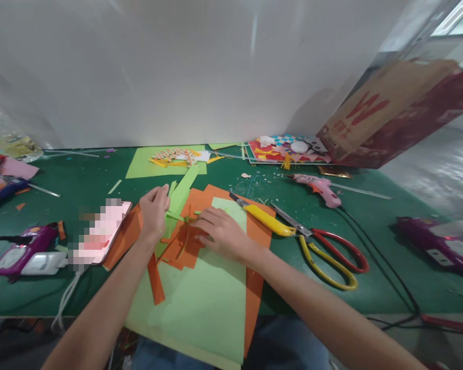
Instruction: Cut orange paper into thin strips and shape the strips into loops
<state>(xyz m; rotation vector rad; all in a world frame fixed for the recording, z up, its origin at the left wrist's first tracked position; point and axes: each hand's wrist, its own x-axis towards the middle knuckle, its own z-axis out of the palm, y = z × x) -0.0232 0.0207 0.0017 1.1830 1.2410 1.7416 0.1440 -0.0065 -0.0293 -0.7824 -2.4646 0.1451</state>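
My left hand [155, 209] is closed in a pinch beside a pile of cut paper; whatever its fingertips hold is hidden. My right hand [223, 232] reaches over the pile from the right, thumb apart from its bent fingers, fingertips at a thin green paper strip [176, 216]. Between the hands lie orange paper strips [156, 280] and a wider green strip [185, 186]. Beneath them a large light green sheet [212, 308] rests on orange paper [254, 298], overhanging the near table edge. A yellow utility knife [268, 220] lies right of my right hand, touching the orange paper.
Scissors [320, 241] with red and yellow handles and a pink glue gun [318, 187] lie right. A phone [104, 231] and purple power adapter [27, 252] are left. Paper decorations [177, 155] lie behind, a paper bag [393, 110] stands back right on the green table [374, 221].
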